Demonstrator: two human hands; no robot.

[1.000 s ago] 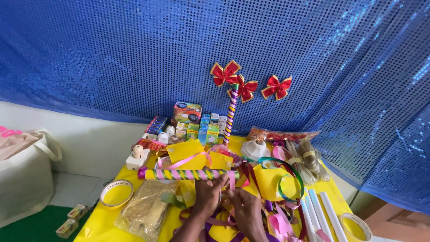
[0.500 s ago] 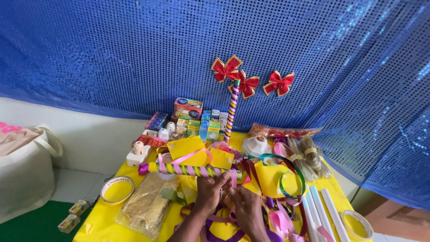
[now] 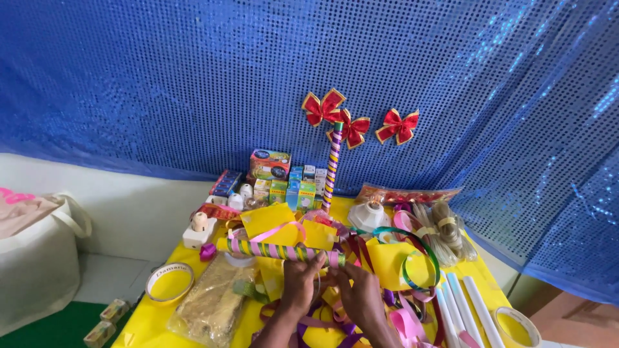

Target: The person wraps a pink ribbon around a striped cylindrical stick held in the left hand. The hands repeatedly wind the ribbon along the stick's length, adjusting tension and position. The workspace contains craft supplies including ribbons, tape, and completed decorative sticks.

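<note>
Yellow table (image 3: pixel 155 322), craft stock, blue sequin backdrop (image 3: pixel 161 84). Item in hand: striped ribbon-wrapped stick (image 3: pixel 277 250), lying across table centre, approx. horizontal, on yellow paper sheets (image 3: pixel 274 222). Left hand (image 3: pixel 300 287): fingertips up against stick's right end, fingers bunched together; whether pinching it or just touching, can't tell. Right hand (image 3: pixel 361 298): just beside left, fingers curled over loose ribbons (image 3: pixel 322 322), grip not visible. Nearby: gold mesh packet (image 3: pixel 213 306) left of hands; tape roll (image 3: pixel 169 282) at left edge; green ribbon hoop (image 3: pixel 422 264) right; white paper rolls (image 3: pixel 461 306) far right. Back row: small boxes (image 3: pixel 284 180), upright striped stick (image 3: pixel 332 164) w/ red bows (image 3: pixel 351 125) on backdrop.
</note>
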